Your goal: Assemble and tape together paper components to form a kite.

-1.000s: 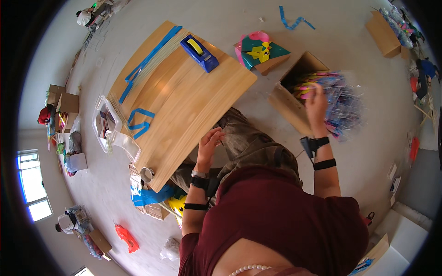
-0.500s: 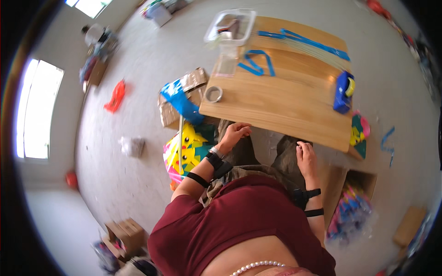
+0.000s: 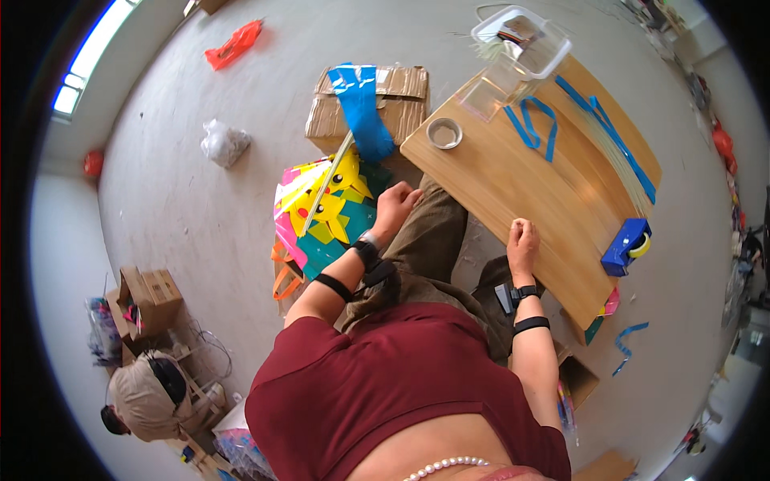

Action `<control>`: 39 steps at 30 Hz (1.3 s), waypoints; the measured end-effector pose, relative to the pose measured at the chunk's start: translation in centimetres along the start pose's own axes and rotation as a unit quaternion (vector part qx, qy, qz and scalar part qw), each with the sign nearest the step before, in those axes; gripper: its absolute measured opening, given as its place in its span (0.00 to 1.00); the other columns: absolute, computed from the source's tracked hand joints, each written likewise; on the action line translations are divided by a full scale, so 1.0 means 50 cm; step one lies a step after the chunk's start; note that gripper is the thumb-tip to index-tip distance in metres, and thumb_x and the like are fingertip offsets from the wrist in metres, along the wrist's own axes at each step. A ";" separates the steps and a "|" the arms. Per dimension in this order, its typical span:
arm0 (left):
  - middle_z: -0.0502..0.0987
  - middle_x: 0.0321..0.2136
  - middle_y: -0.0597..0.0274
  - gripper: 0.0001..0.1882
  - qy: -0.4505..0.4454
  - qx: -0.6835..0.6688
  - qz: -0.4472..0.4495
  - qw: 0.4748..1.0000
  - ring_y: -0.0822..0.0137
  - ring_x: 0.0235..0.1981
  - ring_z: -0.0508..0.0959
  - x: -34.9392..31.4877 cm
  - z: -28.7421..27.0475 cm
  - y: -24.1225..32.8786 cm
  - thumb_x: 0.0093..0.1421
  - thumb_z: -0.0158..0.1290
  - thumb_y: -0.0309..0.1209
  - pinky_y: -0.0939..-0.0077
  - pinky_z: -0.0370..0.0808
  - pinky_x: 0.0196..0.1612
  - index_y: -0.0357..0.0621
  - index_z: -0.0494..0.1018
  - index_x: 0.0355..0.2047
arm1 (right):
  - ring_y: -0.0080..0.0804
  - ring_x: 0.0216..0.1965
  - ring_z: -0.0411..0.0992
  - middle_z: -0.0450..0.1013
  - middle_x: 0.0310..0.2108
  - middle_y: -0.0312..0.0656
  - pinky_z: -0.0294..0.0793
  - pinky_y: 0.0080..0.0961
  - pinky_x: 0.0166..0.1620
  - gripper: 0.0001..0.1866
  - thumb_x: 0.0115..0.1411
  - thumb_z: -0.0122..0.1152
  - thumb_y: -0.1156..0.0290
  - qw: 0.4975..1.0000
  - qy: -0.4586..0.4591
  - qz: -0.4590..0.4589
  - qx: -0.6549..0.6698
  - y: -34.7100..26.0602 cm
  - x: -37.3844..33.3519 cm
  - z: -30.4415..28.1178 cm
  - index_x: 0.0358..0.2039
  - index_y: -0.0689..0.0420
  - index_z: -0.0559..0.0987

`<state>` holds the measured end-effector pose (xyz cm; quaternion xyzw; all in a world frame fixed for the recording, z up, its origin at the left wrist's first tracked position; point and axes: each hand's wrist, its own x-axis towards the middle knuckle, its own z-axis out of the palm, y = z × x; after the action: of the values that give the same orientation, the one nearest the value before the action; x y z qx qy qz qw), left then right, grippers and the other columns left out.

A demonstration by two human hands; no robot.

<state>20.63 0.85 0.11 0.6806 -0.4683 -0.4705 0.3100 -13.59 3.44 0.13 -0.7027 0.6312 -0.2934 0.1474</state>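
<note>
My left hand (image 3: 394,212) hangs over my left thigh, fingers loosely curled, with nothing visible in it. It is nearest to a shiny bag (image 3: 345,172) printed with yellow cartoon figures. My right hand (image 3: 523,244) is at the near edge of the wooden table (image 3: 513,188), its fingers folded together and nothing showing in them. On the table are a grey tape roll (image 3: 447,147), a folded blue ribbon (image 3: 553,132), a longer blue ribbon (image 3: 622,152) beside thin pale sticks, and a blue tape dispenser (image 3: 618,256).
A clear plastic box (image 3: 489,88) and a white tub (image 3: 553,60) are at the table's far end. Left of it stands a cardboard box (image 3: 405,84) with blue film (image 3: 365,120) over it. Another person (image 3: 148,393) sits at lower left. A red bag (image 3: 234,45) lies on the floor.
My view has turned rightward, so the table appears rotated and farther right. Another person has come into view at lower left. My right hand has come up to the table's edge.
</note>
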 end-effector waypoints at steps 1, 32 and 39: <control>0.81 0.32 0.59 0.07 0.063 0.075 0.142 0.985 0.66 0.37 0.80 0.012 0.009 0.010 0.59 0.62 0.29 0.69 0.75 0.39 0.39 0.77 0.34 | 0.50 0.39 0.73 0.74 0.34 0.46 0.71 0.44 0.43 0.06 0.68 0.55 0.69 0.999 0.036 0.009 -0.011 0.005 -0.001 0.014 0.40 0.57 0.75; 0.80 0.25 0.61 0.20 0.115 -0.444 -0.366 0.809 0.73 0.22 0.79 -0.233 -0.088 -0.462 0.62 0.65 0.47 0.78 0.76 0.23 0.40 0.77 0.33 | 0.53 0.40 0.72 0.73 0.37 0.50 0.70 0.46 0.45 0.10 0.69 0.53 0.65 0.988 0.041 -0.019 -0.145 0.036 -0.014 0.045 0.41 0.59 0.72; 0.78 0.32 0.66 0.21 0.450 -0.459 -0.369 0.671 0.72 0.27 0.77 -0.312 -0.142 -0.606 0.55 0.72 0.43 0.78 0.75 0.26 0.46 0.73 0.37 | 0.54 0.42 0.71 0.73 0.38 0.51 0.69 0.47 0.46 0.10 0.69 0.53 0.65 0.988 0.041 -0.008 -0.146 0.022 -0.012 0.040 0.42 0.60 0.72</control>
<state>35.88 26.39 -17.96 0.6990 0.2925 -0.3386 0.5578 -13.32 3.53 -2.19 -0.7092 0.6670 -0.2279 0.0144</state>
